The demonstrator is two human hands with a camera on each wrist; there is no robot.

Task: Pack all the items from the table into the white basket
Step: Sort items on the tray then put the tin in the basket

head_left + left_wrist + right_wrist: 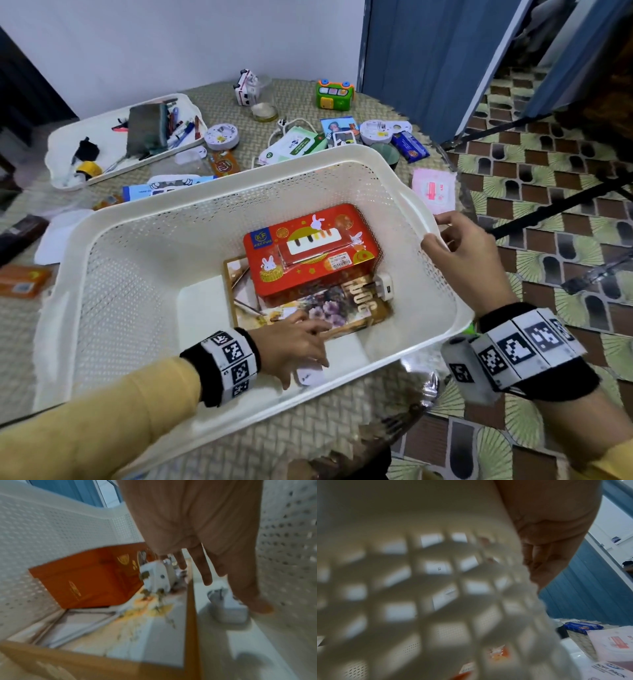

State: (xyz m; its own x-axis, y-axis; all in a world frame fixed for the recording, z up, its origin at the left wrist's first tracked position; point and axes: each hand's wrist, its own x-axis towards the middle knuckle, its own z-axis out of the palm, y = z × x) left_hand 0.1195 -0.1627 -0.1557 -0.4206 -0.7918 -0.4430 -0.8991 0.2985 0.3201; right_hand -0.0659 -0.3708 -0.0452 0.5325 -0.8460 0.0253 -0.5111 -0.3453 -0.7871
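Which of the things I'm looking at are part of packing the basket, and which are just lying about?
Job:
- white perforated plastic basket
- red rabbit-print tin, already inside
- green wet-wipes pack, still on the table
- green toy camera, still on the table

Lying about:
- blue folding door
- patterned floor tiles

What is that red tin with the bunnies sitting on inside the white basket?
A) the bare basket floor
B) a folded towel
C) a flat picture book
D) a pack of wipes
C: the red tin rests on a flat picture book lying on the white basket floor.
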